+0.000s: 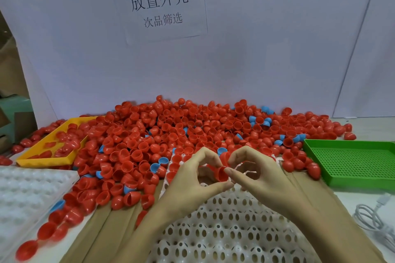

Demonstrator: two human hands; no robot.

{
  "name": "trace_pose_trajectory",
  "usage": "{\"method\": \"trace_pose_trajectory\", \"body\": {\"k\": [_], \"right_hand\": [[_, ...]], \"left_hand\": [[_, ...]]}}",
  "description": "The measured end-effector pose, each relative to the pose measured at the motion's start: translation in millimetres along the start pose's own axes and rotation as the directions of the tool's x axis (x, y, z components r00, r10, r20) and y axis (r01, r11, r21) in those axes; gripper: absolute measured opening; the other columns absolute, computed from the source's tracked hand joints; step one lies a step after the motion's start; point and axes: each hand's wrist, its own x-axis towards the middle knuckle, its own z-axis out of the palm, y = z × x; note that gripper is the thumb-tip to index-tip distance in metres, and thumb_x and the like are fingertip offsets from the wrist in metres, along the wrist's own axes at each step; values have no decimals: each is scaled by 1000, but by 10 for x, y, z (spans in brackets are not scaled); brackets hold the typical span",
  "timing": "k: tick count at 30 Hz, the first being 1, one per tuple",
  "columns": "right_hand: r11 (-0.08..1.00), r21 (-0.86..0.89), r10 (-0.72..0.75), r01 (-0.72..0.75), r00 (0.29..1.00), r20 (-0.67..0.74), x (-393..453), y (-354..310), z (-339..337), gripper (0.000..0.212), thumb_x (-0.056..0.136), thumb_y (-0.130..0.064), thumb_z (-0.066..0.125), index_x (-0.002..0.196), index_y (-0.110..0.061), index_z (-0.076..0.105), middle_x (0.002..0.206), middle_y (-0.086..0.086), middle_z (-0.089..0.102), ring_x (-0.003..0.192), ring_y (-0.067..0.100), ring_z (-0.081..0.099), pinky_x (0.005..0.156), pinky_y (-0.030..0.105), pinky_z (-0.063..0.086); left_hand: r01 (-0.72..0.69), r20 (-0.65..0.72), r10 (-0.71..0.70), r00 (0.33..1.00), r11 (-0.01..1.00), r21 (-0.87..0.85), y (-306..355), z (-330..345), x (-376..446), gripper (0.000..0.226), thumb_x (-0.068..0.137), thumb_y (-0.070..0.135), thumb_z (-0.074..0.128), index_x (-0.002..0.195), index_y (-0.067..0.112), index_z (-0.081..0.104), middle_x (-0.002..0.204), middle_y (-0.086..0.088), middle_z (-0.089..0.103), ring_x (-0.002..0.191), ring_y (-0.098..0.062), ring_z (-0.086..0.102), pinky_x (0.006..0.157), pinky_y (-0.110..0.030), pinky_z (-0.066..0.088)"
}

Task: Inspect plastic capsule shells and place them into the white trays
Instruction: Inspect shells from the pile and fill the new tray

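Both hands meet above the far edge of the white tray (224, 226): the left hand (192, 179) and the right hand (260, 175) each pinch one red capsule shell (222, 174) between fingertips and thumb, its open mouth turned toward the viewer. Judged from its thin moulded wall, the shell is light, fairly stiff and smooth, so it may slip or flex; grip it at the rim, across the widest part. A second white tray (32, 194) lies at 9 o'clock. The loose shell pile (181, 132) crowds the tray from 10 to 2 o'clock and touches its far edge. A yellow tray (42, 161) sits at 10 o'clock, a green tray (350, 162) at 3 o'clock. Open room lies over the empty tray sockets at 6 o'clock; a white cable (372, 218) lies on the worktop at 4 o'clock
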Motion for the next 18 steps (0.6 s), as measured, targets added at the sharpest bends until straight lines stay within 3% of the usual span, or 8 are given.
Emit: {"method": "trace_pose_trajectory", "body": {"k": [4,7,9,11,13,14,16,18], "right_hand": [[999,-42,-29,30,999,17,0,35,12,13,93,-19,80,100,-22,71,95,-6,71,83,21,73,67,29,59],[997,-71,-29,29,1000,5,10,78,-25,11,94,-18,78,100,-23,70,92,-7,72,80,18,74,66,29,61],[994,-108,-15,11,999,-40,33,126,-73,12,94,-19,78,98,-26,70,89,-7,74,77,17,76,64,29,61],[988,-152,11,-22,997,-74,59,181,-110,12,94,-20,78,97,-28,69,85,-8,76,72,15,76,63,28,60],[977,-207,28,-41,998,-62,83,227,-125,12,94,-22,77,97,-29,68,80,-9,76,68,12,74,62,23,58],[971,-235,38,-48,998,-44,96,250,-124,11,94,-23,77,97,-29,69,79,-9,76,67,11,74,63,23,58],[956,-286,66,-66,998,-10,127,283,-113,10,94,-24,78,97,-30,71,80,-10,76,66,8,73,66,24,60],[938,-338,93,-82,995,18,164,303,-88,9,92,-24,80,98,-28,75,81,-9,77,69,6,73,70,25,62]], "left_hand": [[-8,16,7,1000,999,40,-2,16,-9,39,83,30,90,106,31,58,100,5,73,90,-15,75,78,-26,58],[4,-18,-3,1000,998,59,33,-17,-2,40,83,43,88,110,39,59,109,15,68,96,-11,71,82,-28,60],[11,-171,5,985,996,92,25,-107,37,27,91,47,77,112,39,61,107,20,66,98,-6,68,84,-20,57],[19,-359,30,933,991,133,-37,-243,75,10,99,37,68,107,32,65,101,18,67,97,-3,65,82,-14,52],[86,-472,41,880,966,244,-143,-354,84,2,103,26,65,101,27,64,95,12,67,92,-5,64,81,-17,51],[145,-489,67,870,912,384,-220,-394,82,2,103,25,63,102,25,63,98,12,65,92,-7,61,83,-22,51],[243,-434,147,889,652,718,-363,-406,69,15,104,32,59,115,21,61,113,5,59,104,-13,52,94,-31,49],[256,-362,125,924,500,827,-475,-376,66,35,106,43,51,132,21,55,130,0,50,119,-17,43,104,-32,42]]}}
